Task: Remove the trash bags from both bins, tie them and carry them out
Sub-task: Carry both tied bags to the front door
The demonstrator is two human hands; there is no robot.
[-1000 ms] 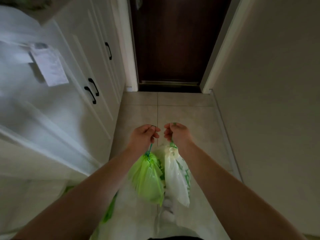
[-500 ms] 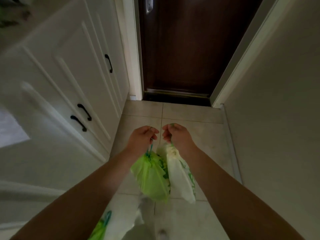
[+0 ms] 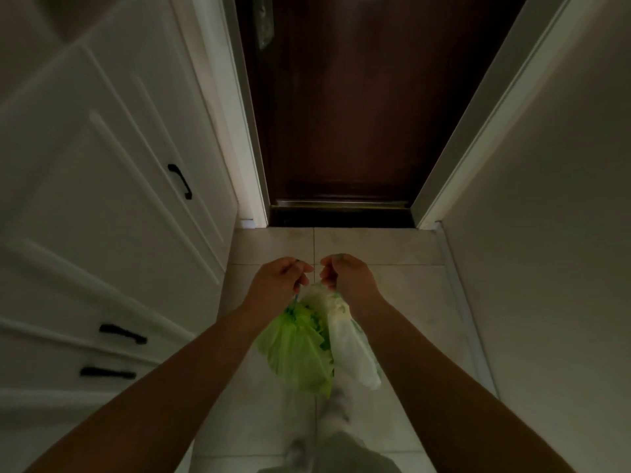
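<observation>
Both arms reach forward over a tiled floor in a dim hallway. My left hand (image 3: 278, 279) is closed on the drawstring of a tied bright green trash bag (image 3: 297, 349), which hangs below it. Beside it, my right hand (image 3: 348, 276) grips the top of a tied white trash bag (image 3: 351, 346) with green print. The two bags hang side by side and touch. The hands are a few centimetres apart, fists nearly meeting.
A dark brown door (image 3: 341, 107), closed, stands straight ahead with a metal threshold (image 3: 341, 203). White cabinets (image 3: 102, 199) with black handles line the left. A plain wall (image 3: 553, 233) runs along the right. My leg and foot (image 3: 327, 438) show below the bags.
I have moved forward down the hallway: the door is closer and fills more of the view. Both hands keep their grip; the bags swing slightly.
</observation>
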